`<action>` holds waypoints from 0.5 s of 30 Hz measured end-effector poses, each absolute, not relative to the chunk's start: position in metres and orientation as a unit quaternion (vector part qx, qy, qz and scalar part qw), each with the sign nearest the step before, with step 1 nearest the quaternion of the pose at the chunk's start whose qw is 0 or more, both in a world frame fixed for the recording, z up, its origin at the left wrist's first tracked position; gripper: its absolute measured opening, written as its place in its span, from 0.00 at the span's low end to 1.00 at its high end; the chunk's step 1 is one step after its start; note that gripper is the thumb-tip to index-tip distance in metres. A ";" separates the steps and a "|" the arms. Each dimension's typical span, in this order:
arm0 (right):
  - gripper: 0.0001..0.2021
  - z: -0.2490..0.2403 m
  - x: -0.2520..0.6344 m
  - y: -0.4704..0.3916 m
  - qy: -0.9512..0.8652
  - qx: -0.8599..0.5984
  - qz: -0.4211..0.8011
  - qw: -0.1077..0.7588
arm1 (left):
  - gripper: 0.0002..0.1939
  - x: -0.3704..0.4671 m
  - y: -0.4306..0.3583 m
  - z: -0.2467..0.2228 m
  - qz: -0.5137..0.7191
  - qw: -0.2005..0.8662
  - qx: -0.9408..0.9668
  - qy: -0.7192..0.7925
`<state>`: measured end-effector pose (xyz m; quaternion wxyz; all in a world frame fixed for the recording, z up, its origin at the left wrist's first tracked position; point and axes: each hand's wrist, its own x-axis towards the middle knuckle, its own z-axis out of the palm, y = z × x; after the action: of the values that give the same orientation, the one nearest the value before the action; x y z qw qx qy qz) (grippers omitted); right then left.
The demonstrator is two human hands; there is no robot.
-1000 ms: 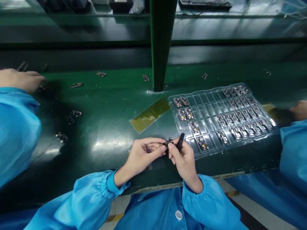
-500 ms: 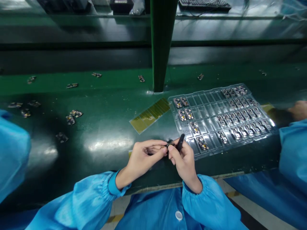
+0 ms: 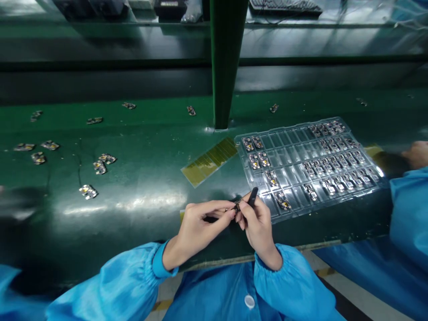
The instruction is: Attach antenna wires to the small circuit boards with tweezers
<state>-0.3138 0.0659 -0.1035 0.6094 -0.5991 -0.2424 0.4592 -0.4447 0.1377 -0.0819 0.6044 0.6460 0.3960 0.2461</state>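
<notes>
In the head view, the small, dark, rectangular circuit board point(image 3: 237, 205) is held between both hands just above the near side of the green bench point(image 3: 150, 169), at the near left corner of the clear plastic compartment tray point(image 3: 289, 156). The fingers hide most of it. It looks light and stiff, probably fragile where parts stand up on its face, and small enough to slip; the bare edges or ends seem the safest place to take hold.

The left hand point(image 3: 197, 223) lies palm inward, its grip pinching the board's left end between thumb and fingertips. The right hand point(image 3: 256, 218) is curled, thumb and fingertips meeting at the board's right end, with a slim black flat-ended tool point(image 3: 253, 196) clasped in its grip and tilted up to the right; the tool's working end cannot be made out. Both wrists angle inward from the near edge.
</notes>
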 end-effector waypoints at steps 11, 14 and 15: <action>0.14 -0.090 -0.300 0.040 -0.344 -0.624 0.186 0.677 | 0.12 -0.447 0.164 -0.087 0.210 0.684 0.577 0.394; 0.13 -0.088 -0.285 0.044 -0.401 -0.588 0.185 0.678 | 0.13 -0.448 0.163 -0.088 0.182 0.687 0.583 0.394; 0.09 -0.088 -0.281 0.047 -0.420 -0.581 0.196 0.669 | 0.13 -0.448 0.162 -0.088 0.175 0.686 0.587 0.393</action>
<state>-0.2815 0.0469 -0.0881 0.6690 -0.5809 -0.4202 0.1959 -0.4481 0.1624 -0.0883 0.6860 0.5867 0.3930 0.1751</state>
